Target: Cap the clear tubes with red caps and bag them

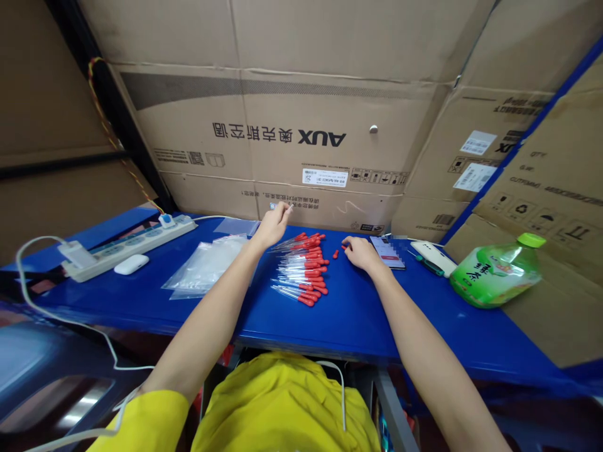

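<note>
Left of centre, clear plastic bags (207, 267) lie on the bench (362, 314). Mid-frame, the left hand (274, 226) has its grip pinched on a thin pale piece (291, 207), above the red-bulbed droppers (308, 273). Rightward, a loose red bulb (335, 254) lies just beside the right hand (360, 253); whether that grip is clamped, I cannot tell.

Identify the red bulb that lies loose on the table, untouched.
The red bulb between the pile of droppers and the right hand, touching neither; no clear tube shows on it, unlike the piled ones.
</note>
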The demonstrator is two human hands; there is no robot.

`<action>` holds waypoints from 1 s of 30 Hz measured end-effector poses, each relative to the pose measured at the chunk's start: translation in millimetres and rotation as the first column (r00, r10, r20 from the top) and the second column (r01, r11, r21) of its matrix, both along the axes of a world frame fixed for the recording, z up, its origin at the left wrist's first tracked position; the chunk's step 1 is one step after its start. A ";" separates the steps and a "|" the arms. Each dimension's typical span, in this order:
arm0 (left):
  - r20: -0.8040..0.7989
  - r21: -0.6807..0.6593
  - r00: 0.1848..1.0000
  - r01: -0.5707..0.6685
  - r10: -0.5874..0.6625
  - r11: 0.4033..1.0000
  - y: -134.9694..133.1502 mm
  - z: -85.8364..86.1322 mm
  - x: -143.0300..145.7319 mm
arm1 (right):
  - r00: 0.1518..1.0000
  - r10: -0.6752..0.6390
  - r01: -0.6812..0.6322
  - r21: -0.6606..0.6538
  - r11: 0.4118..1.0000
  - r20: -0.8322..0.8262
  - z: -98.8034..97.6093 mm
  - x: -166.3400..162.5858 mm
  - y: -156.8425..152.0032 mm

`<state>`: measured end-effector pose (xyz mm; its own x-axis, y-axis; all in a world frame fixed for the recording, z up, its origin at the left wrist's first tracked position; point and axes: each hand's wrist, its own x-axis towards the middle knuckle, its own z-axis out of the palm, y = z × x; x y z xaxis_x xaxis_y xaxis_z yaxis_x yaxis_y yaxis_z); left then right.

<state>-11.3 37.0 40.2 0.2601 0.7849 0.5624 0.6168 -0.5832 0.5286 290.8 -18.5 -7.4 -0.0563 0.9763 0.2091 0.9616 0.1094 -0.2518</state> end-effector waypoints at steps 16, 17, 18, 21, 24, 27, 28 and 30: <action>-0.129 -0.018 0.928 0.351 -0.350 0.936 -38.3 -4.9 43.3 | 0.611 0.374 -0.151 0.361 0.920 -0.698 20.2 -36.7 -15.7; -0.123 -0.012 0.925 0.360 -0.359 0.933 -39.7 -4.7 44.8 | 0.568 0.399 -0.167 0.374 0.912 -0.720 21.0 -40.4 -17.5; -0.119 -0.009 0.923 0.368 -0.367 0.930 -41.0 -4.6 46.1 | 0.533 0.417 -0.180 0.384 0.906 -0.736 21.9 -43.4 -19.2; -0.102 -0.003 0.916 0.391 -0.389 0.921 -43.5 -4.4 48.8 | 0.467 0.444 -0.181 0.409 0.895 -0.765 24.2 -49.0 -23.1; -0.084 -0.003 0.902 0.426 -0.425 0.905 -45.5 -4.0 51.0 | 0.445 0.457 -0.162 0.433 0.887 -0.770 26.5 -50.8 -25.5; -0.051 -0.022 0.892 0.448 -0.449 0.894 -48.3 -2.8 53.0 | 0.482 0.464 -0.132 0.463 0.877 -0.743 29.0 -50.7 -27.1; -0.029 -0.025 0.895 0.444 -0.445 0.895 -49.3 -2.3 53.6 | 0.505 0.461 -0.115 0.472 0.874 -0.730 29.8 -50.5 -27.6; 0.012 -0.025 0.901 0.434 -0.433 0.901 -51.0 -1.6 54.7 | 0.544 0.451 -0.095 0.482 0.871 -0.708 31.2 -50.0 -28.4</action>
<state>43.4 -14.0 38.6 0.5746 0.6096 0.5460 0.3029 -0.7782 0.5501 240.8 -46.9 23.8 0.0513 0.7841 0.6185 0.3025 0.5780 -0.7579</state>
